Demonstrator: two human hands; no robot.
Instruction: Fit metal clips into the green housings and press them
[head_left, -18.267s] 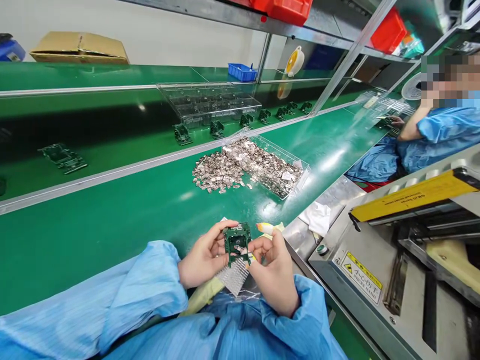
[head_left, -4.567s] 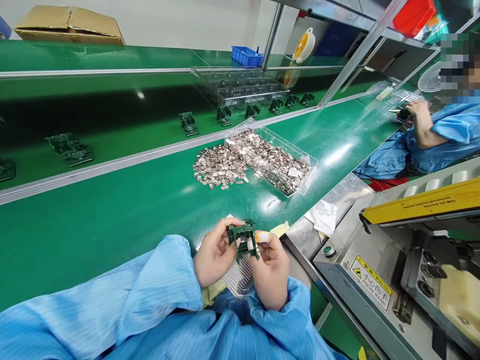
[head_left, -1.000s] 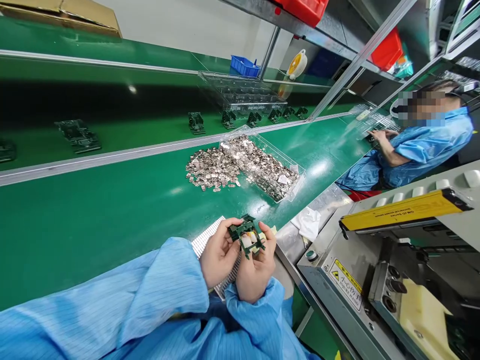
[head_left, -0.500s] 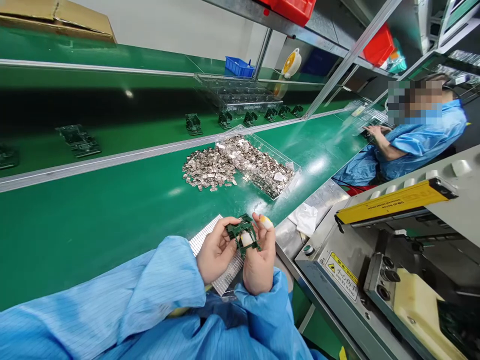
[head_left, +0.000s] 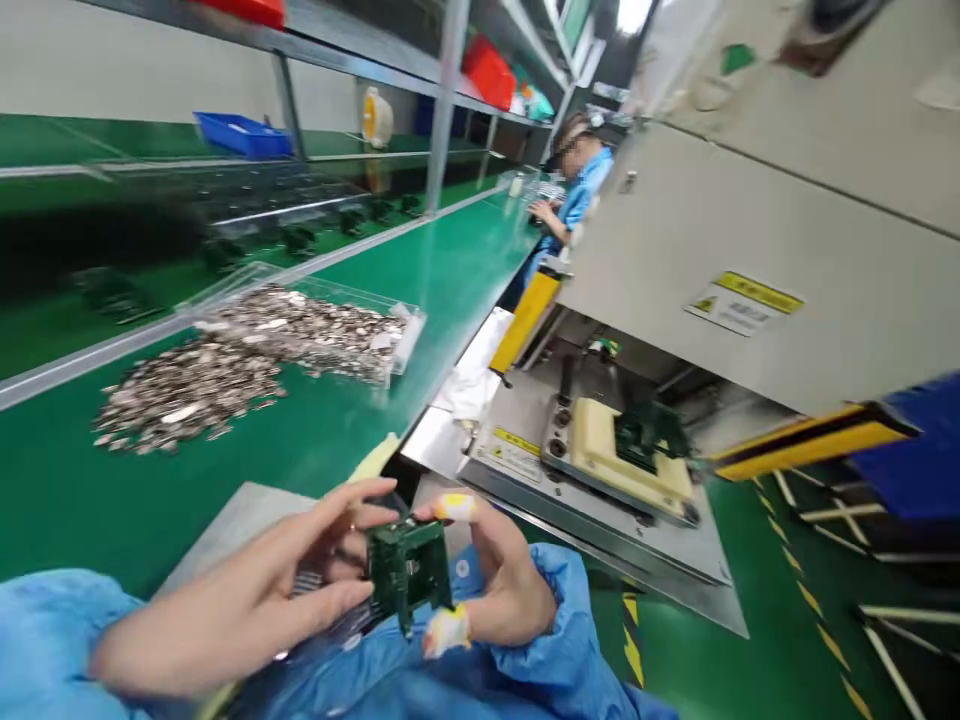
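Observation:
A green circuit board [head_left: 411,570] with open cut-outs is held low in front of my body, between both hands. My left hand [head_left: 292,590] grips its left side, the thumb at the near edge and the fingers partly hidden behind. At the other side, my right hand [head_left: 499,570] pinches the board between index finger and thumb; white-and-yellow wraps cover both fingertips. Beneath my left hand lies a grey sheet [head_left: 240,530], partly covered. To the right, a machine's cream fixture block [head_left: 592,450] carries another dark green board [head_left: 645,435].
A heap of small metal pieces [head_left: 187,395] lies beside a clear tray [head_left: 409,340] of similar pieces. Yellow bars [head_left: 529,315] flank the machine opening. White cloth [head_left: 469,390] rests by the bench edge. A co-worker in blue [head_left: 581,195] sits farther along.
My view has swung right toward the machine, so the metal pieces now appear farther left. The circuit board stays in both hands, turned, with my left hand opened wider around it.

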